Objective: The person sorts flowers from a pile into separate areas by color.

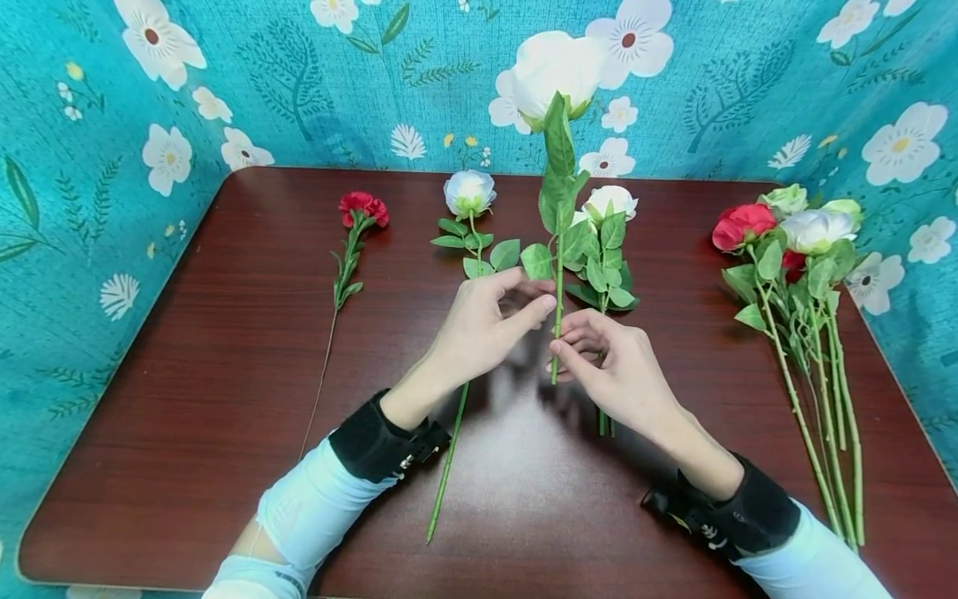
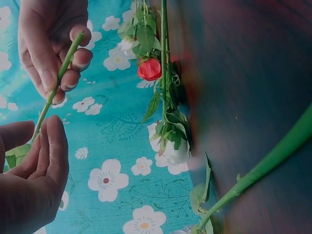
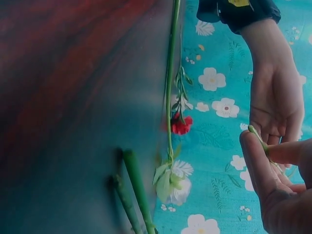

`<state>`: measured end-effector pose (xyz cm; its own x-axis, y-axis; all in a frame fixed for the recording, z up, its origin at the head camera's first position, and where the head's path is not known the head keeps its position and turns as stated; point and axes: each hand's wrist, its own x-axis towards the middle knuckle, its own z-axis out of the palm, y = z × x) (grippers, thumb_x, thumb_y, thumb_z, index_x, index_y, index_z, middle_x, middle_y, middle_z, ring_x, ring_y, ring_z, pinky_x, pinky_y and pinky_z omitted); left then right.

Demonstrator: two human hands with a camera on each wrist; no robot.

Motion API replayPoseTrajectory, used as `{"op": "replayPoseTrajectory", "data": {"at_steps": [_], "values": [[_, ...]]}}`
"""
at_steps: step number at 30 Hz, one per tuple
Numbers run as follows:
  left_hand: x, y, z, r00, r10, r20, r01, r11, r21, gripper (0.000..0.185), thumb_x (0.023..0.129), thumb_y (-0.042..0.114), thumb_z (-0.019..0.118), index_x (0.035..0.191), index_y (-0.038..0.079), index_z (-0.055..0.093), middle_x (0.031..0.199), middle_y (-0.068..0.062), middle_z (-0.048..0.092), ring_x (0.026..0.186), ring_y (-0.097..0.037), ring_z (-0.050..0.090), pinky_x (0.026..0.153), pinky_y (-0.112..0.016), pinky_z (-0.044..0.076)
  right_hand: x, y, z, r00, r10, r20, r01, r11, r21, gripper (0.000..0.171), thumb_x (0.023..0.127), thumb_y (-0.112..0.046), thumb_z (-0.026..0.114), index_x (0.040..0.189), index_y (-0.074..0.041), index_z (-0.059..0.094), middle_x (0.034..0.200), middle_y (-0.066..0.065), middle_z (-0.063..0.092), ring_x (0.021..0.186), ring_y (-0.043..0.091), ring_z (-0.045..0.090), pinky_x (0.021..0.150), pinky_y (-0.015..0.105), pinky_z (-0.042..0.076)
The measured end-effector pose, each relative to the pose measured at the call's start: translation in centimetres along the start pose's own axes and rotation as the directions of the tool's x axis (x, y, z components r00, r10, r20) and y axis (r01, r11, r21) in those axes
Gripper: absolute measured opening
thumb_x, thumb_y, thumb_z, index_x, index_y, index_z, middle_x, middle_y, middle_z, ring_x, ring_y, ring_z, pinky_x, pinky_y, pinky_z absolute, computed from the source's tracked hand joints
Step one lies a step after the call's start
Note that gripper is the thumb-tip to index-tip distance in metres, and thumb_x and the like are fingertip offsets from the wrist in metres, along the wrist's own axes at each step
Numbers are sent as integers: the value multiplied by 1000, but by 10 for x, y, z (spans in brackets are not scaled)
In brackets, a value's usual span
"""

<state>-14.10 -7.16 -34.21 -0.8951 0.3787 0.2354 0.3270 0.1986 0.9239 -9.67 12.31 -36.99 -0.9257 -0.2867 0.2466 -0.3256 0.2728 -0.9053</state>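
Observation:
An artificial white rose (image 1: pixel 557 75) stands upright above the table on its green stem. My right hand (image 1: pixel 617 370) pinches that stem near its lower end between thumb and fingers; the cut end sticks out past the fingertips in the left wrist view. Just above it, my left hand (image 1: pixel 482 324) is at the stem from the left, thumb and loosely extended fingers close beside it. The same left hand (image 2: pixel 41 165) shows the stem passing between its thumb and fingers. Behind the held stem, white roses (image 1: pixel 609 204) with leafy stems lie on the table.
A red carnation (image 1: pixel 362 210) with a thin stem lies on the left of the brown table (image 1: pixel 187 399). A pale blue-white rose (image 1: pixel 470 193) lies partly under my left arm. On the right lies a bunch of red, white and greenish flowers (image 1: pixel 816 233). A floral turquoise cloth (image 1: pixel 299 75) hangs behind.

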Motion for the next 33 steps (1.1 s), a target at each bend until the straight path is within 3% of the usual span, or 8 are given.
{"op": "replayPoseTrajectory", "data": {"at_steps": [8,17,23,29,33], "values": [[-2,2,1,998,-58,-5,58,997,-52,15,97,10,73,107,-1,73,94,-6,76,75,-22,75,73,-30,60,-3,-1,5,1000,8,-3,-8,1000,13,12,94,4,71,104,1,64,87,15,74,67,18,74,60,40,61],[-2,2,2,993,-108,-46,104,992,-72,12,94,12,77,93,5,67,97,-5,75,85,-13,72,76,-31,59,-5,-1,9,1000,-11,-4,11,999,38,13,94,4,71,105,3,64,87,12,74,68,19,74,60,43,61],[-2,-1,3,995,-88,-40,84,991,-104,10,94,9,76,98,4,68,95,-5,74,90,-14,71,74,-35,59,-5,0,11,1000,6,3,-7,997,75,11,96,3,70,105,4,64,87,8,74,70,20,74,61,37,62],[-2,-3,3,997,-59,-40,54,992,-115,12,93,7,75,104,4,70,94,-4,73,88,-16,69,81,-48,56,-5,0,12,1000,-11,-7,12,998,54,14,94,4,72,106,1,66,88,9,74,72,19,74,61,34,62],[-1,-3,3,998,-60,-37,55,991,-118,12,93,7,75,104,5,70,93,-3,72,88,-16,69,80,-45,56,-6,1,12,999,-33,-16,34,999,33,16,92,5,73,106,-1,67,88,12,74,72,19,74,61,36,61]]}}
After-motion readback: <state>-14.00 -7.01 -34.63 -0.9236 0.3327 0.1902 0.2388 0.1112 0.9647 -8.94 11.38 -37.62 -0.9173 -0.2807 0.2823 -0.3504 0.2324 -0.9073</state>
